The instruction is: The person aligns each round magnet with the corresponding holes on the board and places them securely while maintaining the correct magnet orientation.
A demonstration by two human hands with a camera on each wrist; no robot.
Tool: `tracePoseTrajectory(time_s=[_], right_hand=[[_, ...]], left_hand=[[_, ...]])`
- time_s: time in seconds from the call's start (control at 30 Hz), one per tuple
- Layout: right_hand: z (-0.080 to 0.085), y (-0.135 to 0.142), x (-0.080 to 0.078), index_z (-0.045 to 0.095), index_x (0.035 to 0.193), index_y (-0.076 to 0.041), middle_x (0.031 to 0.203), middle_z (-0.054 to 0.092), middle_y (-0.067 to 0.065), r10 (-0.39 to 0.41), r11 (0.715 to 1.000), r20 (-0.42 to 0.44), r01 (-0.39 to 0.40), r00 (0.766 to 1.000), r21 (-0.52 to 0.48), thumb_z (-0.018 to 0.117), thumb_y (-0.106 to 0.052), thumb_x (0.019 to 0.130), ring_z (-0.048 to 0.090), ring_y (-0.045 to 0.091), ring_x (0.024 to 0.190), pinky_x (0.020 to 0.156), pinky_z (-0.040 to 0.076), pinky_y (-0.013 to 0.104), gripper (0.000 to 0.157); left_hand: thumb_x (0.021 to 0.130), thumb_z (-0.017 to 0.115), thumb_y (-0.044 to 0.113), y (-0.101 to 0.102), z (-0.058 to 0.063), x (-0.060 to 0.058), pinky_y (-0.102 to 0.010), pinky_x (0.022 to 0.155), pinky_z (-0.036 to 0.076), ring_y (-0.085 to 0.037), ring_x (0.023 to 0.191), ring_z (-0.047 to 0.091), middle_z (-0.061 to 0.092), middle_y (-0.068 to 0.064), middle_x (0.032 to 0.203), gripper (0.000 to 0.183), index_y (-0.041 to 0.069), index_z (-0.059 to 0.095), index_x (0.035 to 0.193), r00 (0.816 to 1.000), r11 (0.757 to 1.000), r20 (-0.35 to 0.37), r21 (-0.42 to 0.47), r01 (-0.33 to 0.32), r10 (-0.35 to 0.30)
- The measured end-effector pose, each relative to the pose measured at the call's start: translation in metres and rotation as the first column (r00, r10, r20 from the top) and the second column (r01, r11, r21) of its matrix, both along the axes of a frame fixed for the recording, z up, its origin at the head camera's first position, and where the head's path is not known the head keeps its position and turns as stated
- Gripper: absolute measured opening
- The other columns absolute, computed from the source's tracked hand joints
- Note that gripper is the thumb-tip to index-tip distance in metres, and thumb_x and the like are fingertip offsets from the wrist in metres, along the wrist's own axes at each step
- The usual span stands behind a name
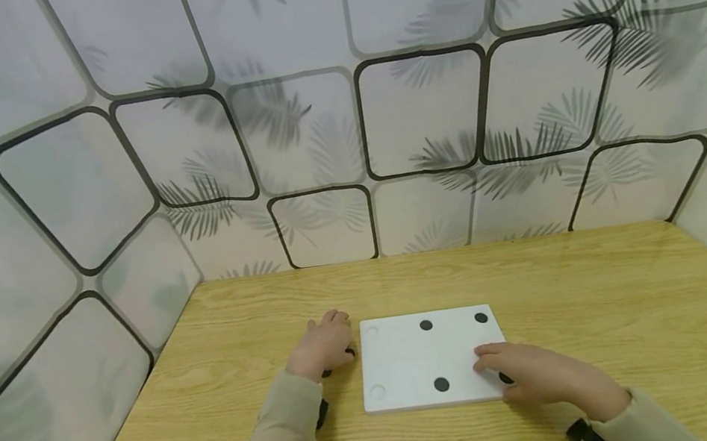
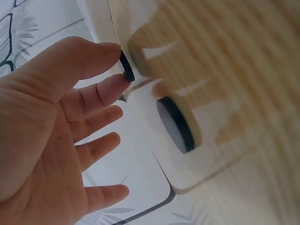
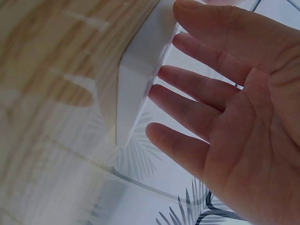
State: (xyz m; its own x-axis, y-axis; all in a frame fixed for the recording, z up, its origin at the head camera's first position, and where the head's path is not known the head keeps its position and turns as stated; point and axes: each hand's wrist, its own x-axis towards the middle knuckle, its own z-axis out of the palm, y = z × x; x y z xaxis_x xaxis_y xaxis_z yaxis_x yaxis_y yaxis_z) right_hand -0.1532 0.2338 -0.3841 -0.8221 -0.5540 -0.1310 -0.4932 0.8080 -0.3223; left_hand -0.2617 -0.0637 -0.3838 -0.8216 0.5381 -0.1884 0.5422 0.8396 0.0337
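Between thumb and index fingertip, my left hand [image 1: 325,345] pinches a small black disc [image 2: 126,65]; its other fingers are spread. A second black disc [image 2: 176,124] lies flat on the table beside that hand. Just to the right is a white rectangular board [image 1: 403,360] with round recesses. Its two left recesses hold no disc, while several black discs [image 1: 441,384] sit in the middle and right ones. My right hand [image 1: 541,375] rests at the board's near right corner, fingers fairly straight over the top and thumb [image 3: 187,5] at its edge. It partly covers the corner disc [image 1: 506,377].
Underneath is a glossy wood-grain table [image 1: 594,292]. A patterned curtain or wall covering [image 1: 420,113] with leaf prints rises at the table's back and sides. Dark straps [image 1: 588,438] show at both sleeves.
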Motion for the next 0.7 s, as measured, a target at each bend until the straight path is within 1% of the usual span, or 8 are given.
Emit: tracePoseTrajectory(time_s=[0.1,0.2,0.33,0.47,0.57,0.7], right_hand=[[0.0,0.0,0.0,0.058,0.107,-0.006,0.123,0.048,0.015,-0.004,1.0,0.004,0.004,1.0,0.001,0.069,-0.005,0.073,0.045,0.032,0.111,0.09,0.037,0.044,0.036],[0.001,0.0,0.0,0.058,0.107,-0.006,0.123,0.048,0.015,-0.008,1.0,0.008,0.008,1.0,0.003,0.069,-0.004,0.073,0.045,0.032,0.111,0.09,0.037,0.045,0.036],[0.001,-0.001,0.0,0.058,0.107,-0.006,0.122,0.048,0.015,-0.008,1.0,0.006,0.008,1.0,0.008,0.069,-0.005,0.073,0.045,0.032,0.111,0.09,0.037,0.045,0.036],[0.001,-0.001,0.0,0.058,0.108,-0.005,0.123,0.048,0.015,-0.012,1.0,0.013,0.012,1.0,0.001,0.068,-0.004,0.073,0.045,0.032,0.111,0.09,0.036,0.045,0.036],[0.002,-0.001,0.0,0.057,0.109,-0.004,0.124,0.047,0.015,-0.026,1.0,0.024,0.026,0.999,-0.005,0.066,-0.003,0.074,0.044,0.033,0.113,0.091,0.035,0.046,0.036],[0.002,-0.002,-0.001,0.057,0.109,-0.003,0.124,0.047,0.015,-0.042,0.999,0.034,0.042,0.999,-0.005,0.065,-0.002,0.074,0.043,0.033,0.113,0.092,0.035,0.046,0.036]], left_hand=[[0.082,0.063,0.021,0.0,0.002,0.002,-0.057,0.096,0.023,-0.03,0.128,0.022,0.035,-0.012,0.135,0.029,0.013,0.05,0.058,1.0,1.0,-0.007,-0.007,0.01,-0.01],[0.082,0.063,0.019,0.0,0.005,0.007,-0.057,0.095,0.024,-0.031,0.127,0.022,0.035,-0.013,0.134,0.029,0.013,0.05,0.057,0.999,0.999,-0.015,0.004,0.04,-0.04],[0.081,0.064,0.018,0.001,0.009,0.013,-0.058,0.095,0.024,-0.032,0.127,0.022,0.035,-0.014,0.134,0.025,0.014,0.05,0.06,0.996,0.997,-0.033,0.012,0.079,-0.079],[0.08,0.065,0.021,0.006,0.009,0.019,-0.057,0.095,0.024,-0.03,0.128,0.022,0.035,-0.011,0.135,0.021,0.014,0.053,0.065,0.995,0.996,-0.045,-0.001,0.092,-0.092],[0.079,0.066,0.024,0.01,0.011,0.024,-0.056,0.096,0.024,-0.029,0.128,0.022,0.036,-0.01,0.134,0.015,0.011,0.058,0.075,0.992,0.994,-0.064,-0.024,0.103,-0.104],[0.079,0.067,0.027,0.015,0.011,0.031,-0.054,0.096,0.026,-0.027,0.128,0.023,0.036,-0.007,0.135,0.023,0.008,0.062,0.092,0.988,0.99,-0.091,-0.079,0.116,-0.124]])
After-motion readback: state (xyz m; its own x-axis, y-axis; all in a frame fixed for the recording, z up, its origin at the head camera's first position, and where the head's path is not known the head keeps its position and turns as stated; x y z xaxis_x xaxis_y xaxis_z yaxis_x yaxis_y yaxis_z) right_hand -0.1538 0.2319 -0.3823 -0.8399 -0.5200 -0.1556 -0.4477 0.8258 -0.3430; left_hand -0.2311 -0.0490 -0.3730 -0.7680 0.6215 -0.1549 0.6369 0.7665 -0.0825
